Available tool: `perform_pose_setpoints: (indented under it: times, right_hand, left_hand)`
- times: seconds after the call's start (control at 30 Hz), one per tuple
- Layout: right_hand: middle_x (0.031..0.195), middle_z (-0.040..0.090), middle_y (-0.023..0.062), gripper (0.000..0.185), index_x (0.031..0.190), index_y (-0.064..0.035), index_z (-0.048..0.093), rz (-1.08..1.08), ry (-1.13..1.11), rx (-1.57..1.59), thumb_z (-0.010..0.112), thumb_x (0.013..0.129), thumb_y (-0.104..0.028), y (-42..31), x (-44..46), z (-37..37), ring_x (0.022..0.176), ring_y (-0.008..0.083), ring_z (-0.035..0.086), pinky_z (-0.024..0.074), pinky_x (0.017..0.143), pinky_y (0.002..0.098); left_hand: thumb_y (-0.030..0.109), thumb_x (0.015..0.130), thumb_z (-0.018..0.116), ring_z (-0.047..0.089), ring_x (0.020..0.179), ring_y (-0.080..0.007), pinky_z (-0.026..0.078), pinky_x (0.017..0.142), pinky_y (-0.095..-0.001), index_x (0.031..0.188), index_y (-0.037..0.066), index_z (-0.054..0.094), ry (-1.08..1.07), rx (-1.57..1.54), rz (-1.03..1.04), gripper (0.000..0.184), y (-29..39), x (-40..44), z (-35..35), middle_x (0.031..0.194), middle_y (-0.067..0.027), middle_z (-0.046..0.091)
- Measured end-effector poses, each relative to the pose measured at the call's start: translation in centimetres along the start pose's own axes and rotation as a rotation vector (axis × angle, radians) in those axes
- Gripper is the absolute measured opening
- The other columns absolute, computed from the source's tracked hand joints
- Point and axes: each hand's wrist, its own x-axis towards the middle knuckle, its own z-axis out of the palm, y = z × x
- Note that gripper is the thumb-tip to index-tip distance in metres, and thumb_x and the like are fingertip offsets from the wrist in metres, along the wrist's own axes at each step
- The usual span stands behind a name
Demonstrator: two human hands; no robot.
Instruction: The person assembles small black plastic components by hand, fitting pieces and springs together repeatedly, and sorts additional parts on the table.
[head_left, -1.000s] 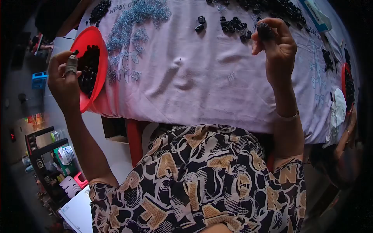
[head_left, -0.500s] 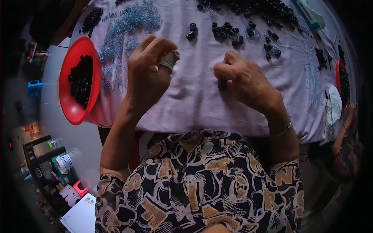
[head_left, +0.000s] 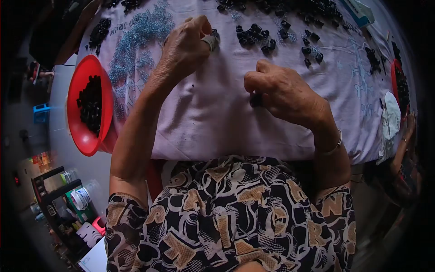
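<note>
My left hand [head_left: 186,45] reaches forward over the cloth, fingers bent together, with a pale wrap [head_left: 209,42] round one finger. Its fingertips close on a small black plastic part [head_left: 215,33], partly hidden by the wrapped finger. My right hand [head_left: 287,90] is curled near the middle of the cloth, knuckles up. A second black plastic part [head_left: 256,100] sticks out below its bent fingers, mostly covered by them. Ahead of my right hand lies a loose cluster of similar black parts [head_left: 251,36].
A red bowl [head_left: 108,109] of black parts stands at the left. Many small springs [head_left: 140,41] are heaped on the pink cloth [head_left: 195,131] at the far left. More black parts line the back. At the right edge are another red container [head_left: 395,77] and a co-worker's arm [head_left: 404,143].
My left hand has moved forward from above the cloth to the black parts lying ahead of it. My right hand stays nearly in place. The view has shifted slightly.
</note>
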Motion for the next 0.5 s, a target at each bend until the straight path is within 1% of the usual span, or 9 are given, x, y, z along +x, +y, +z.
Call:
perform_pose_setpoints:
  times: [0.07, 0.13, 0.17, 0.27, 0.33, 0.37, 0.4, 0.43, 0.5]
  right_hand:
    - [0.082, 0.054, 0.0082, 0.014, 0.086, -0.0071, 0.055, -0.022, 0.027, 0.01, 0.059, 0.077, 0.003, 0.5, 0.3, 0.3, 0.075, 0.0246, 0.057, 0.0475, 0.066, 0.036]
    - [0.081, 0.053, 0.0084, 0.014, 0.084, -0.0074, 0.055, -0.048, 0.13, 0.032, 0.059, 0.076, 0.003, 1.2, 0.6, 0.9, 0.075, 0.0247, 0.057, 0.0472, 0.066, 0.0362]
    - [0.081, 0.053, 0.0084, 0.014, 0.084, -0.0074, 0.055, -0.048, 0.13, 0.029, 0.059, 0.076, 0.003, 1.1, 0.5, 0.8, 0.075, 0.0247, 0.057, 0.0472, 0.066, 0.0362]
    - [0.081, 0.054, 0.0087, 0.015, 0.084, -0.0086, 0.055, -0.061, 0.103, 0.039, 0.06, 0.075, 0.003, 0.7, 0.2, 0.1, 0.075, 0.0257, 0.057, 0.0472, 0.066, 0.0364]
    - [0.081, 0.052, 0.0087, 0.015, 0.081, -0.0087, 0.053, -0.031, -0.015, 0.002, 0.061, 0.073, 0.003, 0.1, -0.1, 0.0, 0.074, 0.0259, 0.056, 0.0468, 0.065, 0.037]
    - [0.081, 0.052, 0.0087, 0.015, 0.081, -0.0087, 0.053, -0.029, -0.014, -0.004, 0.061, 0.073, 0.003, -0.3, -0.2, -0.1, 0.074, 0.0259, 0.056, 0.0468, 0.065, 0.037]
    - [0.084, 0.053, 0.0119, 0.008, 0.081, -0.0072, 0.052, -0.02, -0.05, -0.042, 0.058, 0.078, -0.003, -0.7, -0.2, -0.4, 0.076, 0.0282, 0.057, 0.0471, 0.066, 0.0389]
    - [0.087, 0.053, 0.0151, 0.006, 0.081, -0.0057, 0.051, -0.011, -0.086, -0.077, 0.056, 0.082, -0.009, -0.9, -0.2, -0.6, 0.078, 0.0306, 0.058, 0.0474, 0.067, 0.0409]
    - [0.088, 0.052, 0.0155, 0.006, 0.081, -0.0051, 0.051, 0.0, -0.092, -0.093, 0.055, 0.082, -0.008, -1.0, -0.1, -0.4, 0.079, 0.0306, 0.057, 0.0474, 0.068, 0.0407]
  left_hand:
    - [0.009, 0.077, 0.06, 0.059, 0.085, -0.0286, 0.047, 0.077, -0.0399, 0.096, 0.005, 0.059, -0.118, 0.095, -0.066, 0.02, 0.4, -0.8, 0.2, 0.092, -0.0138, 0.056]
    - [0.009, 0.077, 0.06, 0.058, 0.086, -0.0279, 0.046, 0.077, -0.0396, 0.096, 0.005, 0.059, -0.092, 0.073, -0.087, 0.019, 0.1, -1.1, 0.8, 0.091, -0.0131, 0.055]
    - [0.008, 0.078, 0.06, 0.058, 0.082, -0.0255, 0.047, 0.074, -0.0373, 0.093, 0.004, 0.059, -0.046, 0.071, -0.056, 0.016, -0.1, -1.1, 1.1, 0.088, -0.012, 0.055]
    - [0.007, 0.079, 0.06, 0.059, 0.077, -0.0226, 0.048, 0.07, -0.0346, 0.088, 0.003, 0.058, 0.028, 0.073, 0.004, 0.011, -0.1, -1.2, 1.3, 0.085, -0.0105, 0.057]
    - [0.007, 0.079, 0.06, 0.058, 0.076, -0.0221, 0.047, 0.069, -0.0341, 0.086, 0.002, 0.058, 0.047, 0.075, 0.023, 0.009, 0.1, -1.6, 1.0, 0.083, -0.0101, 0.057]
    - [0.005, 0.079, 0.058, 0.058, 0.075, -0.0224, 0.047, 0.068, -0.0341, 0.087, 0.003, 0.056, 0.046, -0.048, 0.007, 0.008, 0.3, -1.9, 0.9, 0.083, -0.0102, 0.058]
    - [0.003, 0.08, 0.057, 0.058, 0.074, -0.0226, 0.047, 0.066, -0.0342, 0.088, 0.004, 0.055, 0.045, -0.169, -0.008, 0.008, 0.5, -2.2, 0.7, 0.084, -0.0103, 0.058]
    - [0.003, 0.08, 0.057, 0.058, 0.074, -0.0226, 0.047, 0.066, -0.0342, 0.088, 0.004, 0.055, 0.048, -0.169, -0.005, 0.008, 1.6, -2.6, 0.0, 0.084, -0.0103, 0.058]
    - [0.0, 0.081, 0.053, 0.056, 0.064, -0.0138, 0.045, 0.056, -0.0258, 0.09, 0.004, 0.053, -0.101, -0.792, -0.367, 0.01, 4.0, -4.2, -1.5, 0.083, -0.0101, 0.061]
